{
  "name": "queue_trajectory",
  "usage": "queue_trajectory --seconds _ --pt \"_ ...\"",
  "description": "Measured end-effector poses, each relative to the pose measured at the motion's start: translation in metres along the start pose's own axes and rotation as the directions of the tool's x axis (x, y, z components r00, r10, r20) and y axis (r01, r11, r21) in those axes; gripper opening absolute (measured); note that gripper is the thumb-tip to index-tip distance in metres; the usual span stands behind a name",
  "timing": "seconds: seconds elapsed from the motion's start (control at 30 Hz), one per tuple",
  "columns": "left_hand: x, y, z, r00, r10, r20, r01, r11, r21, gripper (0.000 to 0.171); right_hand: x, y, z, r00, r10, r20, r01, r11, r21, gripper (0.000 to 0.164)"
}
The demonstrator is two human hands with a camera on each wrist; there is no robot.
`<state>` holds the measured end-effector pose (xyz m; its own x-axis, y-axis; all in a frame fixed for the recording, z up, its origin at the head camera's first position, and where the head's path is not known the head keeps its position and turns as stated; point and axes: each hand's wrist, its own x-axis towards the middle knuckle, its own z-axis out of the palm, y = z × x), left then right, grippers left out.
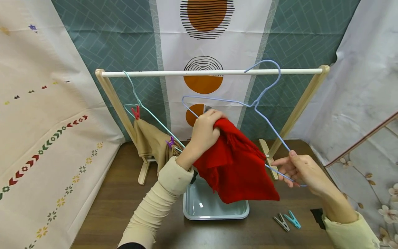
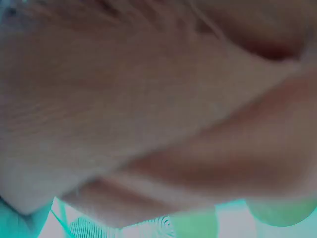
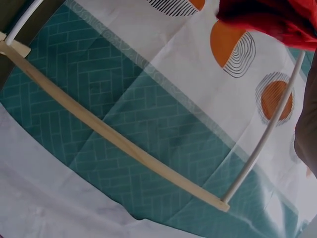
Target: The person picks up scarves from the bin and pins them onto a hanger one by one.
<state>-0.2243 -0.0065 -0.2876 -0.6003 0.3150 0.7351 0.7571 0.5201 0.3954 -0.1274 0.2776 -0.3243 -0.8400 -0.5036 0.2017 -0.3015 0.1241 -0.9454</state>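
Observation:
A red fringed scarf [image 1: 239, 173] hangs folded over the lower bar of a blue wire hanger [image 1: 267, 119]. My left hand [image 1: 205, 129] grips the scarf's upper left part, close to the hanger's left arm. At the hanger's right corner, my right hand [image 1: 300, 171] holds the wire between thumb and fingers. The hanger's hook overlaps the white rail [image 1: 192, 73] in the head view; whether it rests on it I cannot tell. Blurred skin fills most of the left wrist view. In the right wrist view, part of the scarf [image 3: 272, 20] shows at the top right.
On the rack's left side, a mint hanger [image 1: 155, 119] bears a beige cloth [image 1: 152, 138] with a red clothespin [image 1: 135, 112] and a purple clothespin [image 1: 170, 142]. A grey basin [image 1: 216, 217] sits below the scarf. Grey [image 1: 281, 222] and teal [image 1: 292, 219] clothespins lie right of it.

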Motion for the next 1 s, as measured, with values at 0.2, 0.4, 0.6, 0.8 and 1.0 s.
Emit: queue_trajectory --seconds 0.2,0.4,0.6,0.8,1.0 --pt "0.015 -0.012 -0.002 0.986 -0.166 0.000 0.153 0.911 -0.383 0.034 -0.001 0.001 0.001 0.998 -0.019 0.057 0.020 1.000 -0.017 0.058" --pt "0.009 -0.016 0.016 0.950 -0.311 -0.019 0.244 0.779 -0.577 0.034 -0.004 -0.003 0.004 0.997 -0.019 0.080 0.018 1.000 0.013 0.058" --pt "0.016 -0.018 0.028 0.847 -0.497 0.189 0.494 0.605 -0.624 0.042 -0.004 -0.006 0.007 0.998 -0.042 0.047 0.043 0.999 -0.013 0.057" --pt "0.020 -0.020 0.027 0.736 -0.495 0.462 0.677 0.560 -0.477 0.056 -0.004 -0.006 0.009 1.000 -0.015 -0.023 0.015 1.000 0.002 0.057" --pt "0.005 -0.016 0.016 0.908 -0.308 0.283 0.408 0.802 -0.436 0.041 -0.003 -0.006 0.008 0.999 -0.004 -0.039 0.004 1.000 0.006 0.057"
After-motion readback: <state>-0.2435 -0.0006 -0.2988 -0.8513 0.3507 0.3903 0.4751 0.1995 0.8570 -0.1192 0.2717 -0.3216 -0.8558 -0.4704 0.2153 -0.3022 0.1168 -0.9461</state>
